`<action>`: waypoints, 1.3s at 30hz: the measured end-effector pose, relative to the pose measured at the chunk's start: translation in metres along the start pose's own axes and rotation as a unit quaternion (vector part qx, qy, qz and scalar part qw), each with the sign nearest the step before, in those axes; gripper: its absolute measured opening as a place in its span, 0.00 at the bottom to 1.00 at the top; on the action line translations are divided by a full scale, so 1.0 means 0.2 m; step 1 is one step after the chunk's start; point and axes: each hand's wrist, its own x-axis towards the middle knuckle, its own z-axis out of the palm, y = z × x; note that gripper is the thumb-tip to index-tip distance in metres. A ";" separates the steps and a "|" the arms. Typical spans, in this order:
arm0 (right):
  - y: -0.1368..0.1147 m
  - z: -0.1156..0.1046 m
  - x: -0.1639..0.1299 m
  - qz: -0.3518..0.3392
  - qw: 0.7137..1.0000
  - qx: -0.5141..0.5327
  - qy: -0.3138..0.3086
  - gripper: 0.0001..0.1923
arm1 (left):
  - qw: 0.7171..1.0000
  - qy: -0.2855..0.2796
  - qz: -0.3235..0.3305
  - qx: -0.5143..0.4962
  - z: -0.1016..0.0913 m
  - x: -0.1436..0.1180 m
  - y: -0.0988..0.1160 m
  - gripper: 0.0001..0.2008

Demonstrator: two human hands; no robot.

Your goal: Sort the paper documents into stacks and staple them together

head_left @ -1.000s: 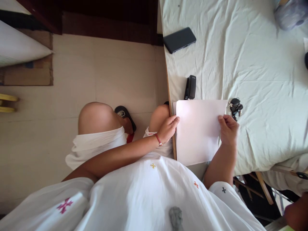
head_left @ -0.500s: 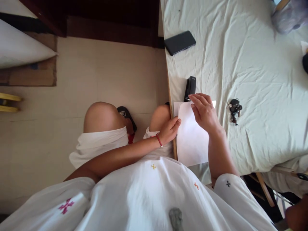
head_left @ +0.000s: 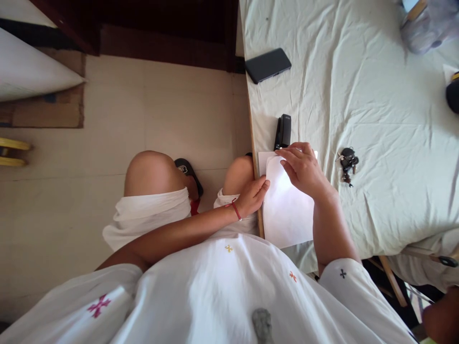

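Note:
A white sheet of paper (head_left: 287, 215) lies folded over at the near edge of a table covered with a pale cloth (head_left: 376, 119). My left hand (head_left: 253, 196) pinches the sheet's left edge at the table's rim. My right hand (head_left: 303, 169) lies flat on top of the folded sheet, fingers pointing left and pressing near its far corner. A black stapler (head_left: 283, 131) sits just beyond my right fingertips, apart from them.
A dark phone (head_left: 267, 65) lies farther along the table's edge. A bunch of keys (head_left: 346, 162) rests to the right of the paper. A clear container (head_left: 425, 24) stands at the far right. Another person's arm (head_left: 439, 317) shows at the bottom right.
My right hand carried the sheet's right edge over to the left, folding the paper in half, and now presses on the fold. My left hand stayed on the left edge.

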 end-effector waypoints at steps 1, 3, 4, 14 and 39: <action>0.00 -0.01 0.00 0.003 1.000 0.002 0.002 0.19 | 1.000 -0.001 0.001 -0.002 0.00 0.00 0.00 0.28; 0.01 -0.03 0.01 0.006 1.000 0.011 0.001 0.18 | 1.000 -0.007 -0.004 -0.022 -0.01 0.00 0.00 0.28; 0.00 -0.05 0.01 0.005 1.000 0.017 -0.001 0.18 | 0.999 -0.015 -0.009 -0.046 -0.01 0.01 0.01 0.27; -0.06 -0.06 0.04 -0.008 0.998 0.040 -0.054 0.18 | 0.955 -0.044 -0.087 -0.280 0.05 0.12 0.03 0.24; 0.10 -0.15 -0.15 0.109 0.985 0.104 0.080 0.14 | 0.913 -0.073 -0.144 -0.376 0.00 0.09 0.00 0.26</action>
